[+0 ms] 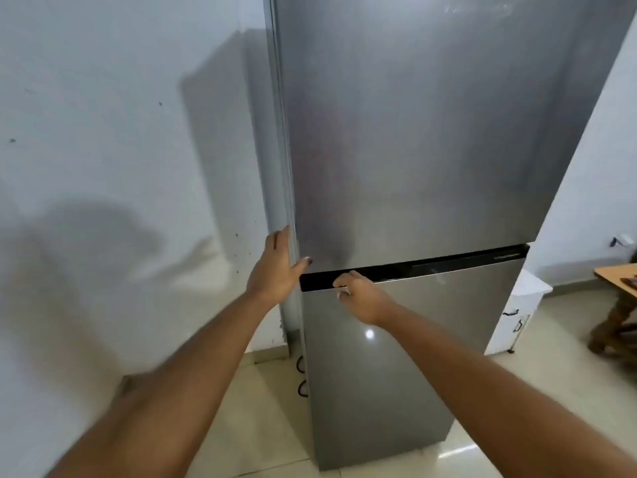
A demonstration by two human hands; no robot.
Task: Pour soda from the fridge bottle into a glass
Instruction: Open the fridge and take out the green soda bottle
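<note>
A tall grey two-door fridge stands before me with both doors closed. A black handle strip runs between the upper door and the lower door. My left hand lies flat against the left edge of the upper door, fingers apart, thumb on the door's front. My right hand has its fingers curled into the left part of the black strip at the lower door's top. The soda bottle and the glass are out of sight.
A white wall is close on the fridge's left. A white cabinet stands to the fridge's right, and a wooden table is at the far right. The floor is pale tile, with black cables by the fridge's lower left.
</note>
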